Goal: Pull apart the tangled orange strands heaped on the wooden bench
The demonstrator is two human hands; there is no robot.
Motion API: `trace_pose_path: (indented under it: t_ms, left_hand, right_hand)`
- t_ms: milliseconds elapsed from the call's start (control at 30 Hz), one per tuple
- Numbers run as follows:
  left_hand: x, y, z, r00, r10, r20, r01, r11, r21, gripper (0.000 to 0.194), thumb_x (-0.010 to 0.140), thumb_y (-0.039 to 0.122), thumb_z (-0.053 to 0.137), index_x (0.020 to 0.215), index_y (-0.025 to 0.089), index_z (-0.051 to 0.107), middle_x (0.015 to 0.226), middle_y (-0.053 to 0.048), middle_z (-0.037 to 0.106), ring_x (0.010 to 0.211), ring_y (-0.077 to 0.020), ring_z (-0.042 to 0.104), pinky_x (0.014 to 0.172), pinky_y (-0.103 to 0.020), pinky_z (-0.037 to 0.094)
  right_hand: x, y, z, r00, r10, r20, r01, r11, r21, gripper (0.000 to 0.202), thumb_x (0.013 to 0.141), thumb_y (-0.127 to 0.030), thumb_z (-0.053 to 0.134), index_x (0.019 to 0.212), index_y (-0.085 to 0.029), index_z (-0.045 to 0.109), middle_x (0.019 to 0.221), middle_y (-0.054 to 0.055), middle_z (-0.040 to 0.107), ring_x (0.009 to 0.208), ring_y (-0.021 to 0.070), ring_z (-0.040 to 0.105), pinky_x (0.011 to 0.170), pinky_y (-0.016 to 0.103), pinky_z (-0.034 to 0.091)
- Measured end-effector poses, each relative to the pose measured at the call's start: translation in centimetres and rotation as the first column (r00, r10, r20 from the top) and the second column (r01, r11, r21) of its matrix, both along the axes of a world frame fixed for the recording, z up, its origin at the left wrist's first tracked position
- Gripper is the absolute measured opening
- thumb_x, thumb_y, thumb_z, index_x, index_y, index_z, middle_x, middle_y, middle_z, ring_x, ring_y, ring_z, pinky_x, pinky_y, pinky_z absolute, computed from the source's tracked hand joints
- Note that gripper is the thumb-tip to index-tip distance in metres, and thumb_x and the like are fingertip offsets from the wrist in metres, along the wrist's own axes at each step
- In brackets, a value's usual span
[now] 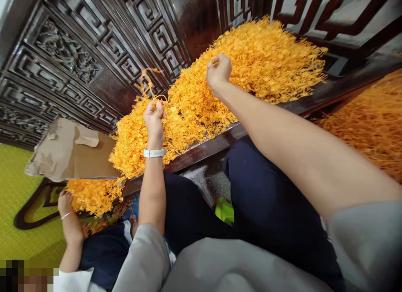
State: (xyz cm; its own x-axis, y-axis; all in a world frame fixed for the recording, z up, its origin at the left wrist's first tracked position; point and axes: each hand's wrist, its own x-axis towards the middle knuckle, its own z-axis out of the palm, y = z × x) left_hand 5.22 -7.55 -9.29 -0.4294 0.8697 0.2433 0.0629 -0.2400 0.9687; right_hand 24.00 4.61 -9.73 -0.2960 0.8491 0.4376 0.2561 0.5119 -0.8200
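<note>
Dark carved wood [119, 45] filled the back, and right along the bench [201, 147] in front of it ran one big orange heap [260, 57]! Up came the left hand [153, 112] with a pale watch [154, 153] at its wrist, thumb and fingers together, that grip clamped on a loose orange strand [149, 83] looping above the fingertips, just over the heap. Across to the right hand [219, 70], high in front of the heap: fingers curled in, a bit of orange showing at the curl, but whether that grip was clamped on a strand, nobody could tell. Off at the heap's left end stood a torn piece of cardboard [91, 162], and below it a co-worker's hand [65, 202] was at the edge of a smaller orange pile [94, 195]. Over on the far right, more deep orange strands [367, 124] lay beside the bench
</note>
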Motion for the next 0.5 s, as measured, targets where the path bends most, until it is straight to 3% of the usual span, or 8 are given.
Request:
trace_pose_path:
  t_ms: [200, 333, 400, 500]
  left_hand:
    - [-2.2, -0.9, -0.7, 0.989, -0.121, 0.081, 0.129, 0.986, -0.107, 0.030, 0.086, 0.053, 0.085, 0.097, 0.025, 0.079, 0.114, -0.006, 0.069, 0.093, -0.0180, 0.073, 0.078, -0.028, 0.056]
    - [-2.5, -0.9, -1.3, 0.985, -0.133, 0.113, 0.151, 0.973, -0.175, 0.031, 0.088, 0.056, 0.083, 0.104, 0.029, 0.080, 0.113, -0.007, 0.070, 0.096, -0.0199, 0.072, 0.077, -0.028, 0.055]
    - [-2.4, -1.0, -1.2, 0.985, -0.147, 0.089, 0.160, 0.971, -0.174, 0.026, 0.091, 0.052, 0.081, 0.105, 0.029, 0.081, 0.120, -0.008, 0.073, 0.087, -0.0173, 0.070, 0.073, -0.027, 0.054]
    - [-2.1, -1.1, -1.0, 0.984, -0.169, 0.058, 0.176, 0.974, -0.143, 0.019, 0.092, 0.046, 0.081, 0.102, 0.029, 0.081, 0.131, -0.006, 0.072, 0.077, -0.0130, 0.066, 0.067, -0.025, 0.052]
  right_hand:
    - [-2.7, -0.4, -0.5, 0.993, 0.022, 0.120, -0.032, 0.996, 0.081, 0.062, 0.086, -0.061, 0.070, 0.139, -0.030, 0.060, 0.120, 0.013, 0.067, 0.123, 0.0405, 0.058, 0.104, 0.057, 0.050]
    - [-2.4, 0.9, -1.0, 0.988, -0.092, 0.123, 0.090, 0.996, 0.029, 0.064, 0.092, -0.060, 0.062, 0.148, -0.033, 0.053, 0.125, 0.014, 0.067, 0.131, 0.0425, 0.053, 0.111, 0.060, 0.045]
    - [-2.0, 1.0, -0.9, 0.991, -0.091, 0.098, 0.089, 0.996, 0.021, 0.059, 0.095, -0.061, 0.059, 0.147, -0.034, 0.055, 0.122, 0.014, 0.069, 0.130, 0.0408, 0.054, 0.110, 0.058, 0.045]
    - [-2.3, -0.1, -0.4, 0.995, 0.068, 0.068, -0.065, 0.997, -0.036, 0.047, 0.098, -0.063, 0.056, 0.128, -0.029, 0.066, 0.109, 0.013, 0.072, 0.115, 0.0357, 0.061, 0.100, 0.052, 0.051]
